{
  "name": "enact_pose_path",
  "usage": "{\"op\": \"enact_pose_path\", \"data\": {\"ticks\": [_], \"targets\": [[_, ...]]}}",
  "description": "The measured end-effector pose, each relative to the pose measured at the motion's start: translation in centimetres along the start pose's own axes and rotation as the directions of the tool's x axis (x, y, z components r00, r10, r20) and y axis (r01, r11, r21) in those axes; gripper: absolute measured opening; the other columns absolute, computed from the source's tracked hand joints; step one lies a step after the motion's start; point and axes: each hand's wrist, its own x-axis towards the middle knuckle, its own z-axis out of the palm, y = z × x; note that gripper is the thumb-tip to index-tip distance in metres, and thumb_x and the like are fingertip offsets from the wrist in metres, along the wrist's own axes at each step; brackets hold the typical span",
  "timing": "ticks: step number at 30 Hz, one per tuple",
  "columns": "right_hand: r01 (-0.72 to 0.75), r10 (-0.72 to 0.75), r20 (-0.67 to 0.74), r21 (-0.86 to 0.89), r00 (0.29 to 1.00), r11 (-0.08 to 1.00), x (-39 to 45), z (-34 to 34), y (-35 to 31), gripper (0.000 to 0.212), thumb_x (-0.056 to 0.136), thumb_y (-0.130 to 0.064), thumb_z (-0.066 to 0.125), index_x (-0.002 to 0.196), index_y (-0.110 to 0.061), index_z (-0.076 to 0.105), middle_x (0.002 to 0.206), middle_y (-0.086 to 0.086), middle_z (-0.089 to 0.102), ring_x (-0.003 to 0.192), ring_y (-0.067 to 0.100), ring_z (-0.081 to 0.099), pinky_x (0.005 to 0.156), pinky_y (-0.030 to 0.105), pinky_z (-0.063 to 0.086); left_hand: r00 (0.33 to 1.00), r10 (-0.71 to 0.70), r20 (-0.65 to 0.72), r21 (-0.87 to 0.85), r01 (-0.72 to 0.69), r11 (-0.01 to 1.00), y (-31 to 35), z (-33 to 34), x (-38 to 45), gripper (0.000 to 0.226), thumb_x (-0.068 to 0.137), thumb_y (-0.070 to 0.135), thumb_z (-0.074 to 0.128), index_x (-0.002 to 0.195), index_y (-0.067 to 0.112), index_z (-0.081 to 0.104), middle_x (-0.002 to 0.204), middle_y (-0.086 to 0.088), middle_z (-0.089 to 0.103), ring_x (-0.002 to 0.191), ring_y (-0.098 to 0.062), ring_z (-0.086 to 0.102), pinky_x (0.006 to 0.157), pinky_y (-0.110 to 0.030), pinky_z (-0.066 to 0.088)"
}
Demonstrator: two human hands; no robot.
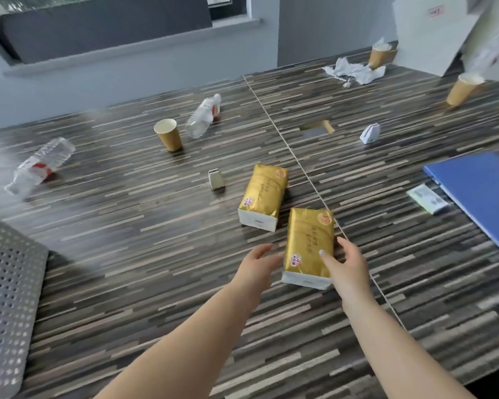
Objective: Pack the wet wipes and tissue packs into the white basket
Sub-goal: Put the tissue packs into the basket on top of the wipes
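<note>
Near pack (308,249) lies flat on the table (127,254) — right hand (346,269) fingers spread over it, left hand (257,266) open beside it, ready to lift. Far pack (264,197) waits just behind — basket unseen.

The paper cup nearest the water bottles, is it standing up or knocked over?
Upright. The paper cup stands on its base on the table, open mouth facing up.
</note>
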Motion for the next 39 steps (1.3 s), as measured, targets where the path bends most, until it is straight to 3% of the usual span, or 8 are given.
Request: {"op": "enact_pose_path", "data": {"ticks": [6, 9, 16, 23, 26, 31, 37, 39], "targets": [[-0.248, 0.244, 0.156, 0.008, 0.957, 0.969, 1.5, 0.6, 2.0, 0.071, 0.086, -0.044, 0.062, 0.146, -0.018, 0.033, 0.143, 0.009, 0.046, 0.127, 0.029, 0.048, 0.102, 0.047, 0.043, 0.994, -0.099, 0.049, 0.131, 0.092, 0.987, -0.7, 2.2, 2.8, 0.080, 0.089, 0.032, 0.064, 0.153, 0.023, 0.018, 0.141, 0.001, 0.050, 0.125, -0.022, 0.047, 0.100, -0.037, 0.038], [-0.312, 0.297, 0.226, 0.035, 0.928, 0.949, 1.8, 0.8, 2.6, 0.066, 0.084, -0.048, 0.061, 0.139, -0.016, 0.044, 0.127, 0.007, 0.058, 0.114, 0.027, 0.055, 0.098, 0.047, 0.047, 0.987, -0.124, 0.100, 0.162, 0.107, 0.981, -0.9, 3.4, 4.0, 0.064, 0.091, 0.031, 0.060, 0.148, 0.023, 0.031, 0.135, 0.001, 0.054, 0.119, -0.020, 0.051, 0.094, -0.033, 0.039], [-0.250, 0.208, 0.199, 0.217, 0.958, 0.944, 0.5, -0.7, 2.5, 0.054, 0.088, -0.035, 0.060, 0.137, -0.019, 0.045, 0.120, 0.004, 0.057, 0.110, 0.023, 0.054, 0.098, 0.048, 0.046, 0.986, -0.094, 0.140, 0.104, 0.080, 0.991, -0.8, 3.8, 2.7, 0.044, 0.088, 0.033, 0.063, 0.131, 0.032, 0.055, 0.117, 0.011, 0.063, 0.094, -0.008, 0.054, 0.080, -0.028, 0.045], [-0.093, -0.027, 0.301, 0.379, 0.953, 0.921, -3.1, -0.3, -2.0, 0.044, 0.087, -0.018, 0.062, 0.129, -0.027, 0.053, 0.119, 0.003, 0.063, 0.109, 0.022, 0.061, 0.100, 0.045, 0.047, 0.984, 0.004, 0.177, -0.153, 0.023, 0.988, -0.8, -2.2, -0.8, 0.041, 0.088, 0.035, 0.065, 0.126, 0.022, 0.057, 0.112, 0.005, 0.073, 0.111, -0.011, 0.062, 0.088, -0.033, 0.046], [-0.017, -0.137, 0.445, 0.324, 0.885, 0.946, -4.6, 0.6, -4.2, 0.035, 0.087, -0.015, 0.063, 0.111, -0.040, 0.057, 0.115, 0.001, 0.067, 0.107, 0.019, 0.064, 0.096, 0.041, 0.050, 0.992, 0.050, 0.116, -0.396, 0.000, 0.918, -1.1, -5.7, -2.1, 0.059, 0.079, 0.035, 0.071, 0.133, 0.018, 0.052, 0.122, -0.003, 0.068, 0.119, -0.020, 0.059, 0.103, -0.046, 0.043], [0.108, -0.248, 0.634, 0.252, 0.733, 0.962, -7.6, 3.2, -7.5, 0.037, 0.081, -0.023, 0.068, 0.111, -0.042, 0.059, 0.119, -0.006, 0.064, 0.106, 0.010, 0.062, 0.084, 0.026, 0.052, 0.989, 0.135, 0.056, -0.657, -0.065, 0.751, -1.9, -10.0, -6.8, 0.062, 0.076, 0.036, 0.071, 0.130, 0.011, 0.053, 0.126, -0.013, 0.063, 0.108, -0.029, 0.062, 0.071, -0.049, 0.058], [-0.049, -0.211, 0.650, 0.358, 0.730, 0.932, -12.1, 8.3, -8.3, 0.104, 0.055, -0.045, 0.082, 0.144, -0.038, 0.029, 0.142, -0.003, 0.045, 0.126, 0.024, 0.050, 0.102, 0.053, 0.042, 0.973, 0.139, -0.186, -0.810, -0.231, 0.539, -4.0, -12.8, -10.0, 0.072, 0.067, 0.031, 0.073, 0.132, 0.011, 0.050, 0.126, -0.016, 0.062, 0.107, -0.031, 0.061, 0.068, -0.054, 0.057], [-0.109, -0.174, 0.714, 0.333, 0.678, 0.937, -14.0, 10.3, -8.2, 0.093, 0.053, -0.044, 0.082, 0.136, -0.036, 0.040, 0.129, 0.000, 0.061, 0.112, 0.026, 0.062, 0.096, 0.056, 0.047, 0.965, 0.139, -0.221, -0.845, -0.261, 0.468, -4.6, -13.8, -10.8, 0.078, 0.065, 0.033, 0.076, 0.134, 0.010, 0.048, 0.130, -0.020, 0.059, 0.111, -0.033, 0.060, 0.072, -0.054, 0.057]]}}
